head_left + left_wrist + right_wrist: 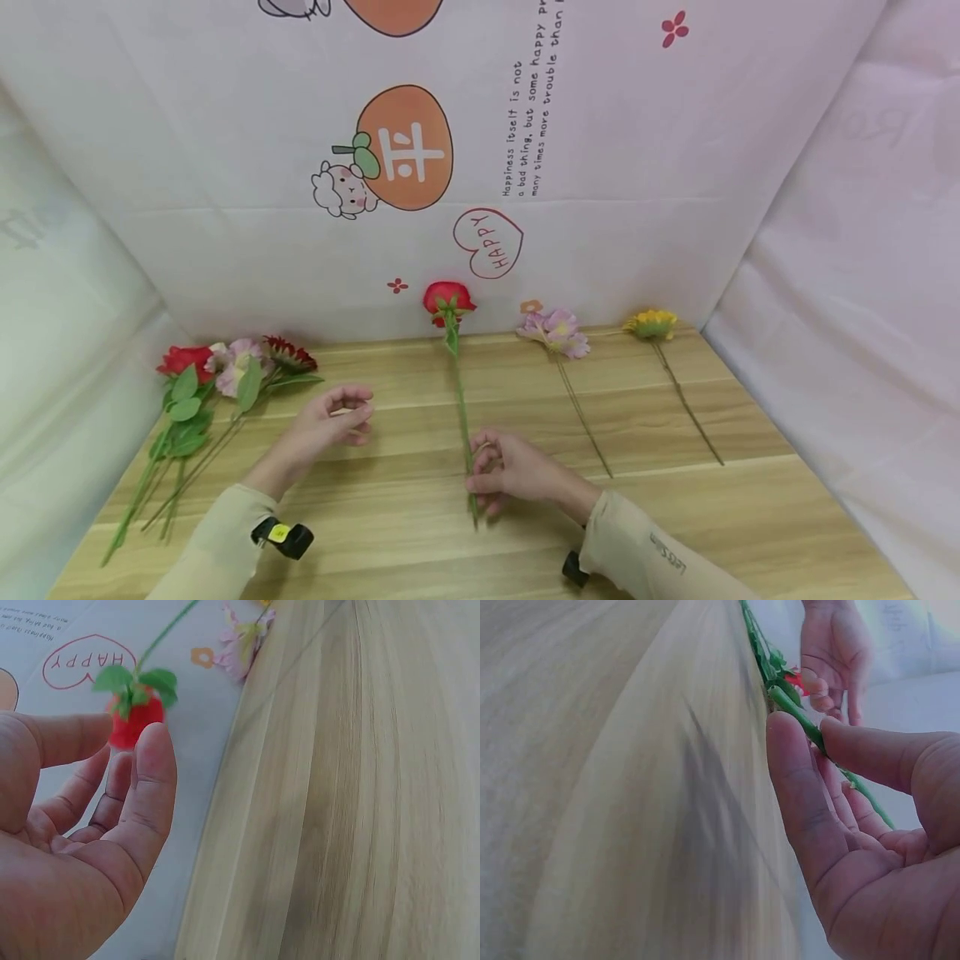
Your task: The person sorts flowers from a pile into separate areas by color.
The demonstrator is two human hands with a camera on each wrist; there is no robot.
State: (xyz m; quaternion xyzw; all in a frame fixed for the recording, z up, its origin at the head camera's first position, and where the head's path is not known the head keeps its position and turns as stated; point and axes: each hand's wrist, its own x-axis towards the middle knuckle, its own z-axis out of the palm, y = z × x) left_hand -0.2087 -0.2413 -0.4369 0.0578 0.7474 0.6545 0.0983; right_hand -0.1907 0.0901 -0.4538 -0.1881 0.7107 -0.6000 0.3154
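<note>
My right hand (517,471) pinches the green stem of a red rose (447,300) near its lower end, between thumb and fingers. The rose points away from me, its bloom at the far edge of the table. In the right wrist view the cut end of the stem (791,709) sticks out past the fingertips. My left hand (330,425) hovers to the left of the rose, fingers loosely bent, holding nothing. From the left wrist, the red bloom (135,724) shows beyond the fingers, apart from them in the head view.
On the left of the wooden table (360,542) lie a red rose (183,360), a pale pink flower (238,358) and a dark red flower (291,356), stems overlapping. To the right lie a lilac flower (557,332) and a yellow flower (651,323). A printed white cloth (637,167) stands behind.
</note>
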